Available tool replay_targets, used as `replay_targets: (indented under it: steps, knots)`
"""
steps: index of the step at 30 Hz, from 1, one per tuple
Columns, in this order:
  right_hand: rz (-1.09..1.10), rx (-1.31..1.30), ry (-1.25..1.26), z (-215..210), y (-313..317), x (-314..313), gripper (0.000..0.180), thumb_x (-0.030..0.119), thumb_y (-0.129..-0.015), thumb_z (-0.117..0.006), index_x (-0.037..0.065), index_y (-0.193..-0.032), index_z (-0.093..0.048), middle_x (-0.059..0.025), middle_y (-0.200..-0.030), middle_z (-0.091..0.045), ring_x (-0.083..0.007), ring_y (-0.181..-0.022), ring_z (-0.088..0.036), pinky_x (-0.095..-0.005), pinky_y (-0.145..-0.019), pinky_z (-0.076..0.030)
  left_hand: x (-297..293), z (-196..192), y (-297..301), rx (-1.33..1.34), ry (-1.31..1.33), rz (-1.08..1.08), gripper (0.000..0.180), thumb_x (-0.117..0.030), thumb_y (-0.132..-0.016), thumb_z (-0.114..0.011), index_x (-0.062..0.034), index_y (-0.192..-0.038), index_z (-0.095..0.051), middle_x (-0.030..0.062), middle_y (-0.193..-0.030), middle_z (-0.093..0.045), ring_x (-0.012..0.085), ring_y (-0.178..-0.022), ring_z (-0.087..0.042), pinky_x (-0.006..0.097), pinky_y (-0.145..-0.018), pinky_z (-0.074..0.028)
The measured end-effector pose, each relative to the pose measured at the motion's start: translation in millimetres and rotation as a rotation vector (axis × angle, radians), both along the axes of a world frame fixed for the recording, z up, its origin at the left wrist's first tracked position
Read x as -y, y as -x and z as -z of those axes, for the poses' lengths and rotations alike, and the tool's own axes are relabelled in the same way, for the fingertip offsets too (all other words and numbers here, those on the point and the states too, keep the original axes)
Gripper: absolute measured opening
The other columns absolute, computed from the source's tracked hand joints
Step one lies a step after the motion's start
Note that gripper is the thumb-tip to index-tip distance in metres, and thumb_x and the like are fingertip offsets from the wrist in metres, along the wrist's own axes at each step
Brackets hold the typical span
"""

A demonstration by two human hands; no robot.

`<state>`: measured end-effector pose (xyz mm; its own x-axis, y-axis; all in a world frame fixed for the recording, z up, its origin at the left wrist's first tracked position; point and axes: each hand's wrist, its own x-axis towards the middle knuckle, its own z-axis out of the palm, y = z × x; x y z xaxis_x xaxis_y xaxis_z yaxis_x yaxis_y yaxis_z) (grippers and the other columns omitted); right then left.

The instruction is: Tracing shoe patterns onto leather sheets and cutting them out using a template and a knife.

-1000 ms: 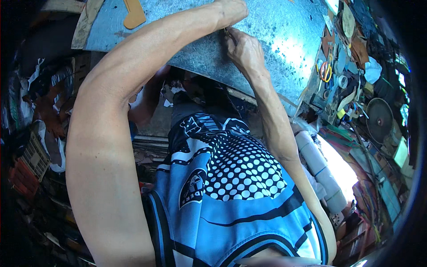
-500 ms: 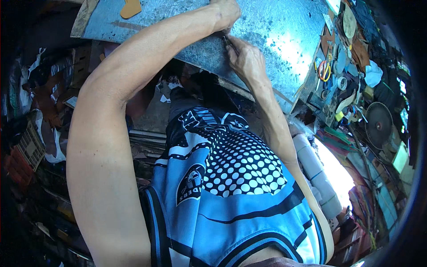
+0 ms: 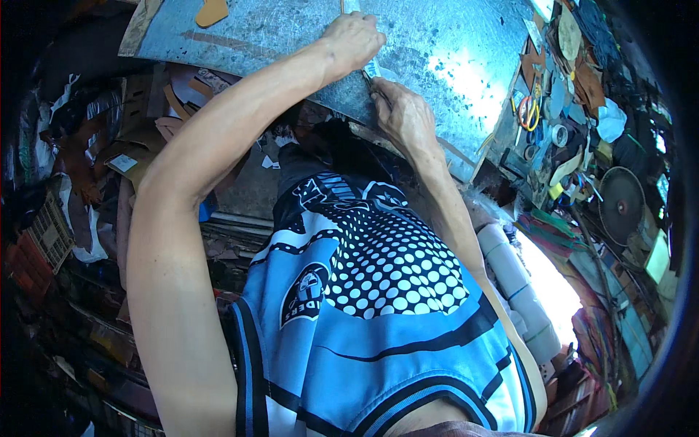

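Note:
My left hand (image 3: 354,40) is bent down on the metal-topped table (image 3: 291,36), its fingers curled over a pale, straight, ruler-like strip (image 3: 351,6). The strip shows beyond the hand and again below it, beside my right hand (image 3: 403,105). That hand is closed near the table's front edge, its fingers around a thin dark tool (image 3: 368,77); only a little of the tool shows, and its kind is unclear. A tan, rounded cut piece (image 3: 212,12), maybe leather, lies farther left on the table.
At the table's right lie scissors with yellow and orange handles (image 3: 529,113), a tape roll (image 3: 559,135) and many scraps. A round dark disc (image 3: 621,205) stands farther right. Below it to the left is a white tied roll (image 3: 517,284). Crates (image 3: 51,237) and cardboard crowd the left.
My left hand has moved down and left, away from the table's far side, and its arm has swung slightly right. The pale strip now shows. My right hand has shifted slightly downward.

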<state>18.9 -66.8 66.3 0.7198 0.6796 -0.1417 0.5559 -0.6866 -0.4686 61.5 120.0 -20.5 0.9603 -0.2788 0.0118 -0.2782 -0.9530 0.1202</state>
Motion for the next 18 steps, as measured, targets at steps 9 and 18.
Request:
replay_targets:
  steps: [9,18]
  knots:
    - [0.025,-0.047,0.053,-8,8,6,0.029,0.017,-0.090,-0.059,0.006,-0.115,-0.067,-0.0171,-0.111,-0.068,-0.0392,-0.095,-0.066,-0.0456,-0.083,-0.052,-1,-10,12,-0.018,0.123,-0.149,0.021,-0.015,-0.077,-0.062,-0.0037,-0.092,-0.071,0.0228,-0.100,-0.064,0.0370,-0.098,-0.063,0.045,-0.085,-0.052]
    - [0.020,-0.076,0.014,-10,15,18,0.028,0.016,-0.090,-0.058,0.006,-0.115,-0.066,-0.0168,-0.112,-0.067,-0.0393,-0.098,-0.065,-0.0452,-0.084,-0.053,11,-41,31,-0.149,0.164,-0.211,0.027,-0.015,-0.076,-0.063,-0.0010,-0.098,-0.068,0.0256,-0.104,-0.058,0.0394,-0.100,-0.059,0.049,-0.083,-0.053]
